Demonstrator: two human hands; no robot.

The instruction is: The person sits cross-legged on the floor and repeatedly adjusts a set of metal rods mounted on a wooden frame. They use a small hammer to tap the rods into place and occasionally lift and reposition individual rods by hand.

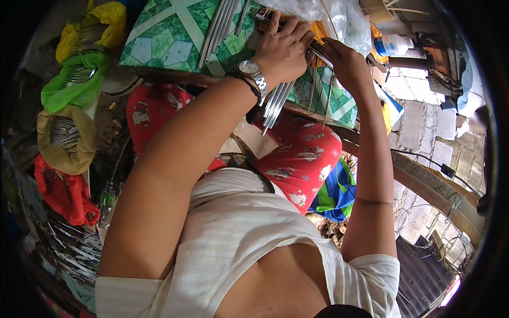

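My left hand (283, 53), with a wristwatch (249, 67) on its wrist, lies over the far edge of the green patterned tabletop (164, 40). Its fingers curl over a dark metal piece (261, 14); what they grip underneath is mostly hidden. A thin silvery metal tube (321, 54) slants out between the two hands. The fingers of my right hand (347, 66) close on that tube from the right. Below my left hand, a bunch of metal tubes (278, 103) sticks out over the near table edge. More tubes (218, 29) lie to its left.
Yellow, green, tan and red cloth-lined holders (66, 132) with metal pieces line the left side. Loose metal strips (74, 246) lie below them. Clear plastic (344, 24) and a white bottle (393, 45) are at the far right. Thin sticks (328, 98) cross the table's right part.
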